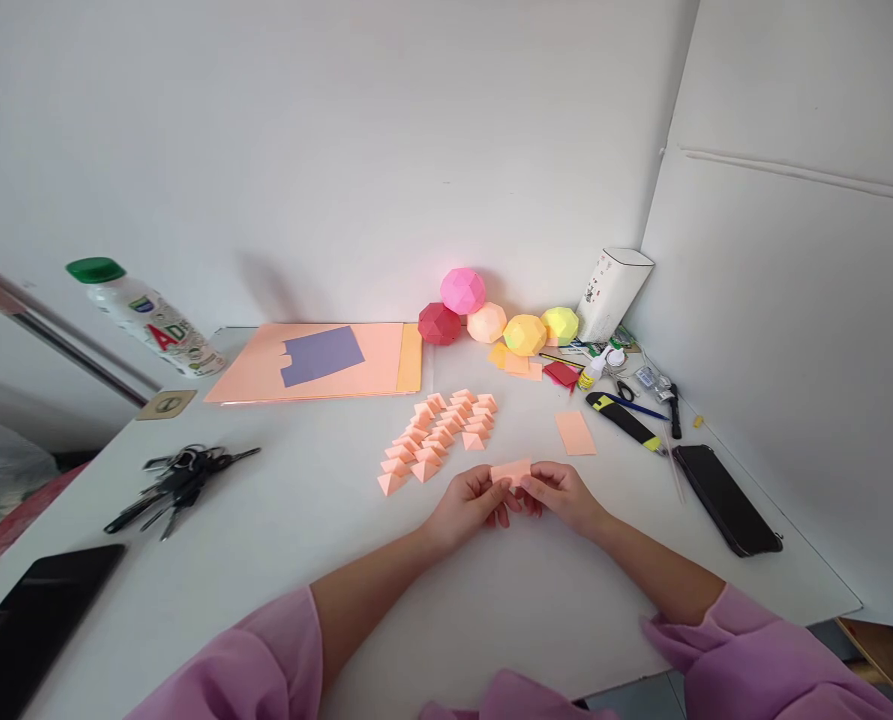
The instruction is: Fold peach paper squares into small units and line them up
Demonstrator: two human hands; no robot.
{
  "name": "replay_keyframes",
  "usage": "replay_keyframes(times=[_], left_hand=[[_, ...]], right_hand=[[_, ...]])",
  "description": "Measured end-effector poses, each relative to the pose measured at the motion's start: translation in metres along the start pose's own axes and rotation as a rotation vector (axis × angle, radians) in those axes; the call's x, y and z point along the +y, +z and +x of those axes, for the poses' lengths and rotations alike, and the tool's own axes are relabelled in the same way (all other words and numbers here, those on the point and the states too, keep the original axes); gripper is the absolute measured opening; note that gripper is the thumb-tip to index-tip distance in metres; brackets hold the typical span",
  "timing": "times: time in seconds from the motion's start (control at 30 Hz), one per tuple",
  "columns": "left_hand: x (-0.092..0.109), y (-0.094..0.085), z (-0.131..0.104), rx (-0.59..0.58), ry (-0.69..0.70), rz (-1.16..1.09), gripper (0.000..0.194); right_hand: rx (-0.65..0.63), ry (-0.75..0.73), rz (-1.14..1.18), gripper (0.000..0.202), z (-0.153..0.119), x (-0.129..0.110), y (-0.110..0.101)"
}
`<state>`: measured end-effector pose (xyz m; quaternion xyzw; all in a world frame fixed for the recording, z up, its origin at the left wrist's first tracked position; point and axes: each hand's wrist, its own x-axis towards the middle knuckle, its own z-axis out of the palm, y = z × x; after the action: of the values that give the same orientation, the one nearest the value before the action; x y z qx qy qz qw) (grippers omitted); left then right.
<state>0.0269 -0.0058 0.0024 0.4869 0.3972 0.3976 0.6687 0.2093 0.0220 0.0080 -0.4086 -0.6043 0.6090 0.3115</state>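
Between my two hands I hold a small peach piece of paper, low over the front middle of the table. My left hand pinches its left end, thumb in front, and my right hand pinches the right end; fingers curl beneath. Just beyond and to the left stand rows of several folded peach paper units with pointed tops. A flat peach paper rectangle lies beyond my right hand.
Paper balls stand against the wall, left of a white box. At right lie a utility knife, a glue bottle and a black case. Paper sheets, a bottle, keys and a phone are left.
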Motion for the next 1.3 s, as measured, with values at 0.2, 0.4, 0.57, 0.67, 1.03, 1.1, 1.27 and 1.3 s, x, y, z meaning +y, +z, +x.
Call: replay_keyframes(times=[0.2, 0.4, 0.57, 0.67, 1.03, 1.1, 1.27, 1.3], left_hand=[[0.0034, 0.001, -0.0008, -0.033, 0.029, 0.018, 0.033], [0.0008, 0.0002, 0.0004, -0.028, 0.024, 0.032, 0.037], [-0.0002, -0.0014, 0.0009, -0.05, 0.036, 0.028, 0.038], [-0.0004, -0.0014, 0.0014, -0.047, 0.028, 0.033, 0.038], [-0.0025, -0.0023, 0.0028, -0.043, -0.02, -0.01, 0.039], [-0.001, -0.0014, 0.0023, -0.044, -0.032, -0.019, 0.039], [0.0028, 0.0012, 0.0004, -0.031, -0.029, 0.054, 0.04], [0.0033, 0.0015, 0.0, -0.032, -0.03, 0.073, 0.04]], right_hand=[[-0.005, -0.014, -0.03, 0.031, -0.0001, -0.0006, 0.0002], [0.023, -0.013, -0.064, 0.033, -0.0017, -0.0019, 0.0019], [0.029, -0.021, -0.062, 0.032, -0.0017, -0.0013, 0.002], [0.028, -0.025, -0.053, 0.031, -0.0018, -0.0007, 0.0017], [0.036, -0.006, -0.058, 0.033, -0.0028, -0.0045, 0.002], [0.04, -0.002, -0.062, 0.033, -0.0031, -0.0065, 0.0022], [0.044, -0.011, -0.081, 0.036, -0.0027, -0.006, 0.0011], [0.039, -0.01, -0.077, 0.035, -0.0026, -0.005, 0.0007]])
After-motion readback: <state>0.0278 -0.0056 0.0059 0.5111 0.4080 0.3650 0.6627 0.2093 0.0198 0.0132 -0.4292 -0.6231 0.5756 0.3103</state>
